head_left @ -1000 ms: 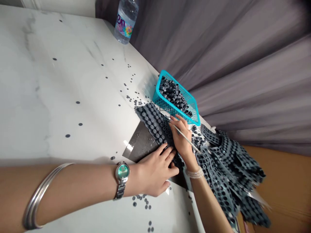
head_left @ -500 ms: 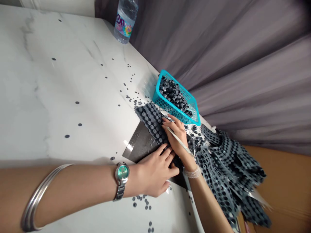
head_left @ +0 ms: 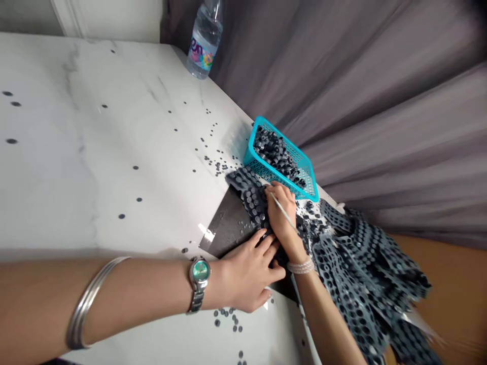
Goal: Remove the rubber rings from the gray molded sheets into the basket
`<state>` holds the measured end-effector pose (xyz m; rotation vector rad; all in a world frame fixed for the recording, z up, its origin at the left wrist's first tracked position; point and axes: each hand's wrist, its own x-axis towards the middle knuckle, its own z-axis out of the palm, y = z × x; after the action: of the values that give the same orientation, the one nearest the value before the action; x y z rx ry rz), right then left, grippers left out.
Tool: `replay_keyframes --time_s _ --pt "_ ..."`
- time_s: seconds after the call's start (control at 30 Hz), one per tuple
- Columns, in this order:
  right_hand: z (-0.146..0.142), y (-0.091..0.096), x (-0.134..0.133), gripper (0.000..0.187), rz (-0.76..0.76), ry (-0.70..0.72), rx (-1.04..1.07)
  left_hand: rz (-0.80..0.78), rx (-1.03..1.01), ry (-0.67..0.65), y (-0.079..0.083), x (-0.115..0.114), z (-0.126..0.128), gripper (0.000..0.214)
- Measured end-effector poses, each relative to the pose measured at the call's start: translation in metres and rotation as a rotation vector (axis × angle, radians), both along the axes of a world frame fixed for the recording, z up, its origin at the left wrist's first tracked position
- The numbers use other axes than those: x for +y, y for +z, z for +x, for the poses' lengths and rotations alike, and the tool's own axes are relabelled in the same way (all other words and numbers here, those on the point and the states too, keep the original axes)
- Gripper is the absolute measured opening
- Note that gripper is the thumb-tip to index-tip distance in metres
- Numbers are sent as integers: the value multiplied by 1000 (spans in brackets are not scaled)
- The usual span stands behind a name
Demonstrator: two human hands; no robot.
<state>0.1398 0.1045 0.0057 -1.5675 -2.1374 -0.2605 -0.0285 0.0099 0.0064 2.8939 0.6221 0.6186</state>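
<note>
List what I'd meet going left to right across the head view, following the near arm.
Silver bangle → wristwatch → left hand, flat on the studded sheet → right hand holding a thin pick → heap of punched strips.

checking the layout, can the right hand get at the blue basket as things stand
Likely yes: the right hand, holding a thin stick, is right beside the basket, and nothing covers its open top.

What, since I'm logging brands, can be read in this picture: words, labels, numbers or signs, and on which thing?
"en": purple letters on the water bottle label; the rest of the word is turned out of view.
Watch: dial markings too small to read.
No other readable text shows.
</note>
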Motion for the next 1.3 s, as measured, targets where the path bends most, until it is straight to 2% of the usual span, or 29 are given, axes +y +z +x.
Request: replay_keyframes --time_s 0.1,0.23,0.3,0.4,0.47,0.53,0.63,0.7,0.77,0.9,1.03,1.1,1.17,1.3 --pt "0 3 0 18 -54 -94 129 13 -17 -4 -3 0 0 40" --pt "-8 10 -3 19 -160 -114 257 34 -39 0 -4 0 -2 39" --pt "-13 13 -6 21 -197 -72 285 62 -55 -8 2 0 -3 40" --pt "-13 15 -15 20 -224 2 356 110 -65 -44 21 8 -4 36" --pt "-8 15 -26 19 -206 -5 421 114 -53 -14 35 21 -6 30" --pt "-1 15 -41 19 -183 -33 471 74 -36 107 44 42 -11 27" --pt "8 14 -68 16 -190 -27 454 27 67 319 44 78 -27 26" --pt "11 12 -84 13 -189 11 360 9 180 306 38 94 -37 28" --pt "13 9 -96 11 -171 50 241 0 247 277 35 100 -45 32" --pt "17 9 -110 10 -160 86 120 14 343 282 46 83 -47 30" --pt "25 22 -114 9 -224 95 179 50 364 315 54 59 -43 28" --pt "25 30 -110 9 -217 69 228 89 334 339 47 51 -41 30" --pt "21 35 -100 8 -176 59 288 112 280 353 33 46 -39 39" --pt "5 28 -76 8 -142 121 374 104 190 401 3 37 -36 55"
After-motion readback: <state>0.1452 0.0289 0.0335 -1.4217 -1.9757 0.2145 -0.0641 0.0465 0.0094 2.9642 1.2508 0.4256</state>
